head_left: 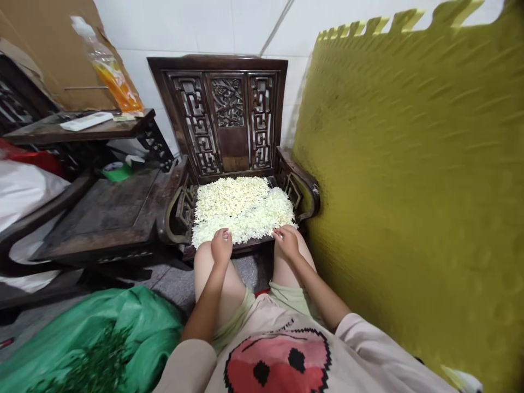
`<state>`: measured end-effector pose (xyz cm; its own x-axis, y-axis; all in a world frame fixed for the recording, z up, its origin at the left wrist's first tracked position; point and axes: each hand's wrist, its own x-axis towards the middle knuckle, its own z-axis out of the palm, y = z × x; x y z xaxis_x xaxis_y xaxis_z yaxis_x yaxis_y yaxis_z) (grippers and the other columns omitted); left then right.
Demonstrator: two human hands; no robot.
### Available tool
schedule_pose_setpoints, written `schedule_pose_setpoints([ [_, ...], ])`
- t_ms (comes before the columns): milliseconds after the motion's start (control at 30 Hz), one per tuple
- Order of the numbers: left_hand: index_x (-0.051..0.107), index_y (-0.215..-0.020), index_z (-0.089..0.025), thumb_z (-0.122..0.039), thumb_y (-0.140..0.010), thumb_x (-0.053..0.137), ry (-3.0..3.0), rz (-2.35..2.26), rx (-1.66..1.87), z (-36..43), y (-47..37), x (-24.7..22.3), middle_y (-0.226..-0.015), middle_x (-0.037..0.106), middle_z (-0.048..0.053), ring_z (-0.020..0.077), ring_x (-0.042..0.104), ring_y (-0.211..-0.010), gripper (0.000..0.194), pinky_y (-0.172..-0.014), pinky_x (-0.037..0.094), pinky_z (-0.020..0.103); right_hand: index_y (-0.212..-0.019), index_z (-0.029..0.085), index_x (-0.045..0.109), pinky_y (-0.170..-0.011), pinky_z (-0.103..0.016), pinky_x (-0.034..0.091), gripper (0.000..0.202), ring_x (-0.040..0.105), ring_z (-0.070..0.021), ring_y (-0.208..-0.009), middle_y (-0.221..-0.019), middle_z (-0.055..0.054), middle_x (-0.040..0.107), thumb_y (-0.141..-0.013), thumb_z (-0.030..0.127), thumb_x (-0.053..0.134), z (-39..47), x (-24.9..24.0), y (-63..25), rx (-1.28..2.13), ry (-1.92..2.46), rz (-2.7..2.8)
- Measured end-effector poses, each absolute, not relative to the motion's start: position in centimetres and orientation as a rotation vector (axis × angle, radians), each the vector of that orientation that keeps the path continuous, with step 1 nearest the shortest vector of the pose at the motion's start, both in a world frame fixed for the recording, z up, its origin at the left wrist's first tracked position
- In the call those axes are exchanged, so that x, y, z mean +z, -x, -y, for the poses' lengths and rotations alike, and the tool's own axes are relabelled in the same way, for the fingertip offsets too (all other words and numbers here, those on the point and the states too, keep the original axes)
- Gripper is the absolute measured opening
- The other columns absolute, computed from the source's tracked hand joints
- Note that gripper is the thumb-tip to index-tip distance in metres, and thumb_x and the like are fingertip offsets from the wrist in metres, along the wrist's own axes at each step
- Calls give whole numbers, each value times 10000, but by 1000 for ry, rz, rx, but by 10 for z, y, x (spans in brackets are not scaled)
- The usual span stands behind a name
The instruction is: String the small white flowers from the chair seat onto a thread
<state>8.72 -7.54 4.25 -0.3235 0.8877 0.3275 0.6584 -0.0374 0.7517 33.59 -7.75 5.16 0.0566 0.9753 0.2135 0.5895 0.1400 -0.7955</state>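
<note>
A thick layer of small white and cream flowers covers the seat of a dark carved wooden chair in front of me. My left hand is over my left knee at the near edge of the flowers, its fingers curled together; what they hold, if anything, is hidden. Over the other knee, my right hand pinches thumb and fingers together at the seat's front right edge. A tiny white bit, looking like a single flower, shows at its fingertips.
A tall yellow foam mat stands close on the right. To the left, a dark side table carries green tape; above are an orange drink bottle and a white remote. Green leaves lie on green sheeting.
</note>
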Motion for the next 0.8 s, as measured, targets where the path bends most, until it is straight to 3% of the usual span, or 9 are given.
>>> schedule_pose_setpoints([
  [200, 600, -894, -189, -256, -809, 478, -1809, -2028, 1176, 85, -90, 32, -836, 653, 53, 185, 580, -703, 163, -749, 392, 315, -825, 171, 693, -748, -311, 416, 263, 577, -214, -806, -847, -84, 675, -760, 392, 564, 79, 57, -342, 689, 1513, 1413],
  [367, 615, -822, -197, -235, -822, 460, -1967, -2157, 960, 79, -92, 31, -871, 641, 67, 224, 572, -821, 160, -747, 349, 331, -840, 162, 687, -765, -328, 418, 292, 581, -216, -804, -853, -84, 680, -742, 416, 581, 70, 68, -343, 735, 1427, 1374],
  [500, 626, -849, -196, -242, -821, 457, -1922, -2348, 883, 72, -94, 31, -919, 602, 95, 249, 548, -888, 178, -740, 344, 336, -774, 173, 682, -765, -330, 422, 279, 587, -214, -812, -825, -72, 683, -675, 431, 642, 57, 60, -332, 943, 1306, 1328],
  [567, 619, -855, -198, -234, -826, 442, -1920, -2330, 844, 70, -94, 29, -892, 601, 86, 235, 556, -864, 183, -740, 346, 331, -715, 174, 665, -687, -306, 430, 297, 579, -187, -722, -716, -44, 660, -612, 452, 683, 50, 48, -325, 1135, 1318, 1212],
  [700, 594, -817, -208, -193, -808, 434, -1933, -2102, 774, 63, -93, 18, -823, 612, 48, 193, 569, -782, 161, -735, 361, 304, -695, 178, 617, -443, -234, 302, 357, 353, -81, -394, -423, 77, 415, -558, 497, 705, 44, 25, -319, 1527, 1369, 895],
  [800, 579, -760, -208, -210, -788, 447, -1817, -1997, 853, 53, -91, 8, -796, 600, 38, 175, 560, -744, 135, -708, 382, 281, -677, 175, 595, -389, -223, 205, 376, 219, -47, -347, -384, 107, 315, -531, 495, 728, 46, 18, -327, 1607, 1330, 799],
])
